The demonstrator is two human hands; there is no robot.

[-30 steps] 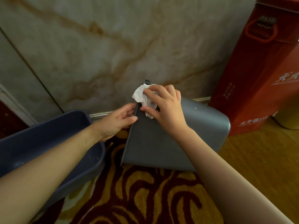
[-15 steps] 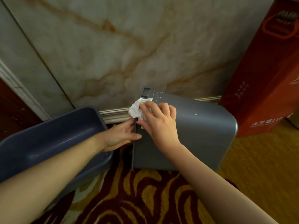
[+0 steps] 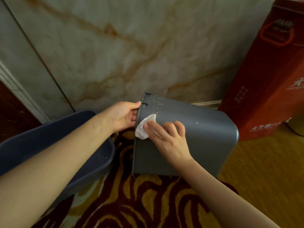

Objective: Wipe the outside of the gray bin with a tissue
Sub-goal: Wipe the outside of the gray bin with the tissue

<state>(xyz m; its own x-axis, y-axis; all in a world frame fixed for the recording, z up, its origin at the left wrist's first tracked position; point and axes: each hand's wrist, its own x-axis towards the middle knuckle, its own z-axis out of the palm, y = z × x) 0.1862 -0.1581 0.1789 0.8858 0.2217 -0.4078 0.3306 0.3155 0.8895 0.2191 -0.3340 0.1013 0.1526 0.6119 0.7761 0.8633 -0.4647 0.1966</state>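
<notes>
Swirly red and gold carpet (image 3: 148, 203) lay under the gray bin (image 3: 205, 134), which was on its side. We gripped its rim with our left hand (image 3: 123, 116). Our right hand (image 3: 171, 137) pressed a white tissue (image 3: 144, 127) flat on the bin's side, near white specks (image 3: 154, 102).

This looks like a hotel or public indoor hallway. A polished marble wall (image 3: 131, 55) meets a patterned red-and-gold carpet (image 3: 139, 203), and a tall red fire-equipment cabinet (image 3: 269, 89) with printed characters stands against the wall.
</notes>
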